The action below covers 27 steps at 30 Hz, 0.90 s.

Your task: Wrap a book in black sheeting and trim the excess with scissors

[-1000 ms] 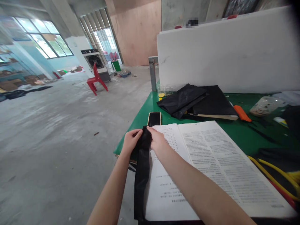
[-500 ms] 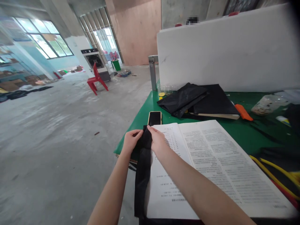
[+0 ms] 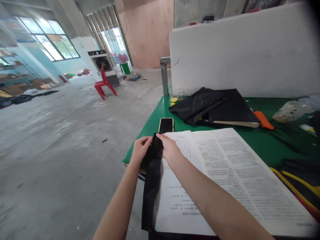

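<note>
An open book (image 3: pixel 225 166) with printed pages lies near the front of the green table (image 3: pixel 160 111). Black material (image 3: pixel 152 186) runs along its left edge and hangs past the table's side. My left hand (image 3: pixel 142 148) pinches the top of this material from the left, thumb and fingertips together. On the other side, my right hand (image 3: pixel 170 146) grips the same upper end beside the page's top left corner, its forearm crossing the pages. Just beyond the fingers lies a phone (image 3: pixel 166 125) with a yellow edge.
Behind the book lie a black-covered book (image 3: pixel 232 106), folded black material (image 3: pixel 197 105), an orange cutter (image 3: pixel 263 120) and a plastic bag (image 3: pixel 287 111). A white panel (image 3: pixel 237 53) stands at the back. Yellow-handled tools (image 3: pixel 297 181) lie right; a red chair (image 3: pixel 105 83) stands on the floor.
The view has shifted slightly, so the scene sits a little further right. Both hands keep their hold at the upper end of the black material, and its lower part has moved slightly left.
</note>
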Motion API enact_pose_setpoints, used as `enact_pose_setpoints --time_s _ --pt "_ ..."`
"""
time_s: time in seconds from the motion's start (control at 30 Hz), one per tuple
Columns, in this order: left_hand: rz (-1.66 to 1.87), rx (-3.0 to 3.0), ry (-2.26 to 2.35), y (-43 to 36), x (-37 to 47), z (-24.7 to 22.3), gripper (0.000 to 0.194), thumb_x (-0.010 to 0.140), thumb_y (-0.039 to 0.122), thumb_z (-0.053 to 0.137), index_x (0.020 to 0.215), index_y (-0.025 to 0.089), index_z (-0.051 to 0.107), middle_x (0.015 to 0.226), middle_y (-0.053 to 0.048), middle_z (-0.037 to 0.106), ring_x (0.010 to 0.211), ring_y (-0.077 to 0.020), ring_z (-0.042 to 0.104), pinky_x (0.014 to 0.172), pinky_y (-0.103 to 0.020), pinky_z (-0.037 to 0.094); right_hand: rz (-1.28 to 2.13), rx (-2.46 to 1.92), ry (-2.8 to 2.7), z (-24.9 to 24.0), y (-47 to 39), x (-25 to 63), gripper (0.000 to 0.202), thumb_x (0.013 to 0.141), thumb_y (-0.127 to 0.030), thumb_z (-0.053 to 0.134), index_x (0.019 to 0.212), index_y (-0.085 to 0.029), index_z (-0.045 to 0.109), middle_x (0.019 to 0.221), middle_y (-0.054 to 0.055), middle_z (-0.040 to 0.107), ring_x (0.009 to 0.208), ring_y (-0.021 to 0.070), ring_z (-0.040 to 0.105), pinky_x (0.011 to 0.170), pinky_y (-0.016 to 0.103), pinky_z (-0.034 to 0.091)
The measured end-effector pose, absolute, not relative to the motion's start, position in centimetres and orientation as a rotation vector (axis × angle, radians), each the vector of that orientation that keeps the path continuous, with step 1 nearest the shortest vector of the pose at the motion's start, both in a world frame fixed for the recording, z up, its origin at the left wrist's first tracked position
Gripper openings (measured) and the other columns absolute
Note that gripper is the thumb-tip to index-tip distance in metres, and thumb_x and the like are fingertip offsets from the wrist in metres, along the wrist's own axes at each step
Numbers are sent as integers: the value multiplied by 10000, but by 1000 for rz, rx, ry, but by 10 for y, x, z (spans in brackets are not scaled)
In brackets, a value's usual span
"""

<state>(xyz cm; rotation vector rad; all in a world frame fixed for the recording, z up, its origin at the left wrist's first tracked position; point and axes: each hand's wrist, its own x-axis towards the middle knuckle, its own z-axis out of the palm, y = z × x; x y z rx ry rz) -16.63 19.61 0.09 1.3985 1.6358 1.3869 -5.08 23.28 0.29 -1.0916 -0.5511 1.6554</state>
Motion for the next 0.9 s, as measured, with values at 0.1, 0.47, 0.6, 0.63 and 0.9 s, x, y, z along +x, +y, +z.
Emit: enact_pose_setpoints --time_s 0.1,0.47,0.6,0.63,0.9 --pt "1406 1369 1626 198 -167 -1 369 767 478 634 890 144 731 834 -59 723 741 -206 650 648 -274 521 1752 -1013 -422 10 227 -47 186 630 -218 737 731 -186 584 610 -16 659 609 163 652 637 283 554" --pt "1403 1360 1614 198 -168 0 365 788 471 608 872 138 730 818 -66 723 720 -201 656 656 -275 511 1863 -872 -236 17 225 -42 197 620 -136 747 734 -167 590 617 -19 659 600 130 634 665 250 540" --pt "1408 1365 1625 198 -168 0 364 787 469 604 865 136 729 833 -69 724 733 -206 655 662 -278 507 1913 -849 -224 24 224 -40 175 645 -106 724 732 -162 584 604 -15 653 576 128 627 635 248 543" --pt "1408 1367 1628 198 -168 0 360 787 465 604 863 136 729 837 -70 725 738 -207 655 662 -277 505 1920 -846 -223 26 223 -40 174 648 -105 724 732 -161 582 600 -15 650 570 128 626 627 247 543" --pt "1393 1391 1651 197 -168 2 343 809 429 569 872 133 730 842 -70 728 754 -211 658 674 -277 495 1883 -809 -199 31 223 -44 175 659 -86 715 770 -154 598 624 -24 659 598 124 637 659 234 539"
